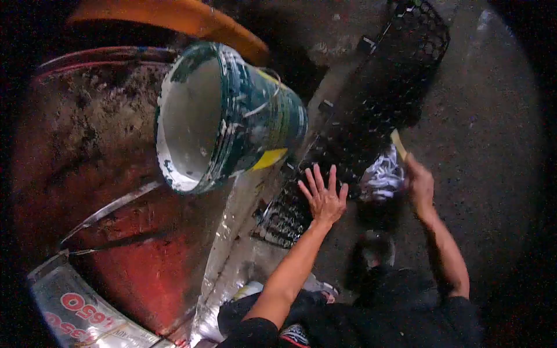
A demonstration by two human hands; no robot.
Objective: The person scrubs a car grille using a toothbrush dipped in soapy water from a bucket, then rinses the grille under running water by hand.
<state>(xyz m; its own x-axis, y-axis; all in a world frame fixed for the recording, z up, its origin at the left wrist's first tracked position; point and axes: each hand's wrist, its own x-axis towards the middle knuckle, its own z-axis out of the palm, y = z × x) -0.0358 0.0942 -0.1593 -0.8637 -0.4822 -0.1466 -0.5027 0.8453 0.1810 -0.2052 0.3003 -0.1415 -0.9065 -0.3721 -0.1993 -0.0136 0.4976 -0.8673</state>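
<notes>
A long black honeycomb-mesh grille (371,110) lies slanting across the floor, apparently a vehicle part. My left hand (326,203) rests on its near part, fingers spread and flat, holding nothing. To the right, my right hand (420,184) is closed around what looks like a brush (398,145) with a pale yellow back or handle. White strands (383,177), blurred by motion, show beside it over the grille's right edge. Whether they are bristles or something else attached, I cannot tell for certain.
A dark green bucket (264,124) with a whitish inside stands left of the grille. Behind it curves an orange band (174,18). A dirty red surface (145,272) and a panel with red lettering (87,310) lie at left. Dark floor (481,151) extends right.
</notes>
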